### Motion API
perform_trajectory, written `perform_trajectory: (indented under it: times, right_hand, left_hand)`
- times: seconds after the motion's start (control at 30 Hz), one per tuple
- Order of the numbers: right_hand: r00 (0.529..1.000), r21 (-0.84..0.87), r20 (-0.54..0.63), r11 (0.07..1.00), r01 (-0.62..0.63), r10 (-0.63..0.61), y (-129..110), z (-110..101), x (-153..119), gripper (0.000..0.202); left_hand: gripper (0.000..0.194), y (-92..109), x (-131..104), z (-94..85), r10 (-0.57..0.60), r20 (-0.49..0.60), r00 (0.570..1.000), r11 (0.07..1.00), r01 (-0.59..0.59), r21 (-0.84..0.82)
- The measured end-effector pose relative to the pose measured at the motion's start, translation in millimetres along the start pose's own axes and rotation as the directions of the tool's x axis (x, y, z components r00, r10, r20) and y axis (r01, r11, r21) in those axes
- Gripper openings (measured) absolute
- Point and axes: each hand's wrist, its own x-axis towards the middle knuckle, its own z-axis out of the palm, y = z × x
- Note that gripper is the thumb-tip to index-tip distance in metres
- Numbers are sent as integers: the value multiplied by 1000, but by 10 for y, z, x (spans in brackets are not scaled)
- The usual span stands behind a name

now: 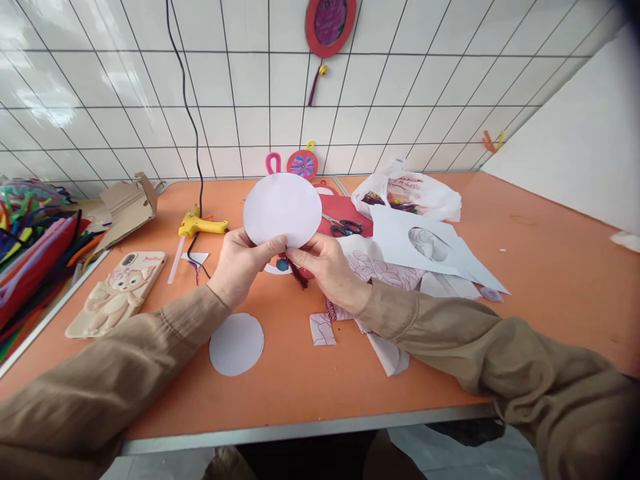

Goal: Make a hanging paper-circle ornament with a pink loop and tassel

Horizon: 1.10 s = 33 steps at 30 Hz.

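Observation:
A white paper disc is held up over the middle of the orange table, its plain face towards me. My left hand grips its lower left edge, with the thumb in front. On the lower right edge, my right hand pinches with thumb and fingers. A dark red tassel hangs below the disc between the two thumbs, beside a small blue round piece. How the tassel is fastened is hidden. Another white disc lies on the table in front of my left forearm.
Left of my hands are a yellow glue gun and a phone case. To the right lie scissors, cut white paper, patterned fabric and a plastic bag. A tiled wall stands behind.

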Motion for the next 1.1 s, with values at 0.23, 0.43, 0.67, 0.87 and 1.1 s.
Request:
perform_trajectory:
  times: [0.23, 0.43, 0.67, 0.87, 1.1]
  right_hand:
    - [1000, 26, 12, 999, 19, -20, -50, -26, 26, 23]
    - [994, 52, -17, 993, 107, -106, -88, -48, 56, 22]
    - [991, 47, -56, 991, 124, -121, -100, -44, 65, 25]
    - [991, 21, -81, 994, 108, -106, -115, -26, 48, 30]
    - [993, 4, -76, 996, 87, -86, -81, -32, 51, 29]
  left_hand:
    - [37, 131, 132, -3, 31, 109, 994, 998, -24, -62]
    - [28, 166, 224, 88, 18, 151, 988, 997, -7, -74]
    - [32, 68, 250, 97, 20, 174, 985, 996, -5, -89]
    - [28, -49, 271, 63, -3, 270, 963, 983, 52, -175]
    - [31, -90, 244, 89, -95, 210, 973, 974, 135, -183]
